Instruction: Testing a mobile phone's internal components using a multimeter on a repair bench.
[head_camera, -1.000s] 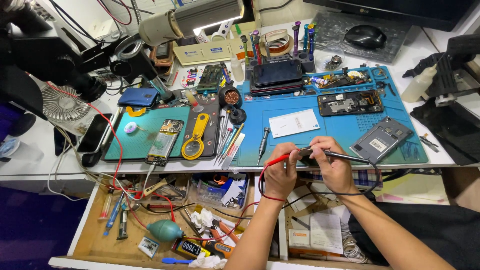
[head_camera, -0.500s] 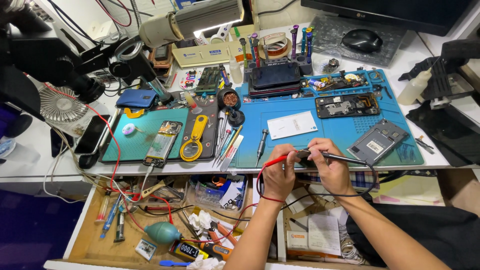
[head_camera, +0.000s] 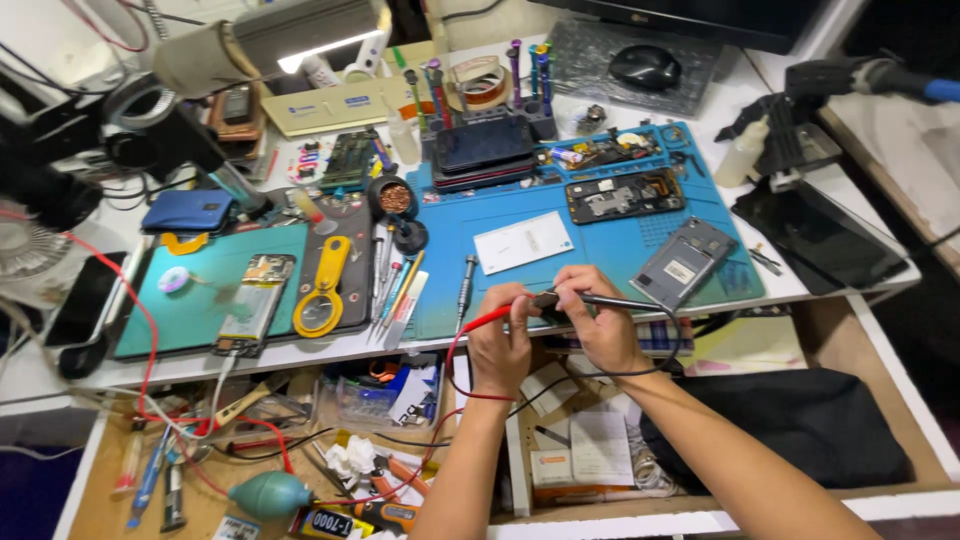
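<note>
My left hand (head_camera: 500, 345) and right hand (head_camera: 598, 325) meet knuckle to knuckle, fingers curled shut, forearms converging from below.

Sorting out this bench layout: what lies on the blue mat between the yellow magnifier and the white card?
In the head view, between the yellow magnifier and the white card lie several pen-like tools and a screwdriver.

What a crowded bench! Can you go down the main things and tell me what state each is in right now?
Left hand: closed on the red probe.
Right hand: closed on the black probe.
Opened phone: back off, insides showing.
Grey cover: lying loose on the blue mat.
Drawer: pulled open, full of tools.
Lamp: lit.
</note>
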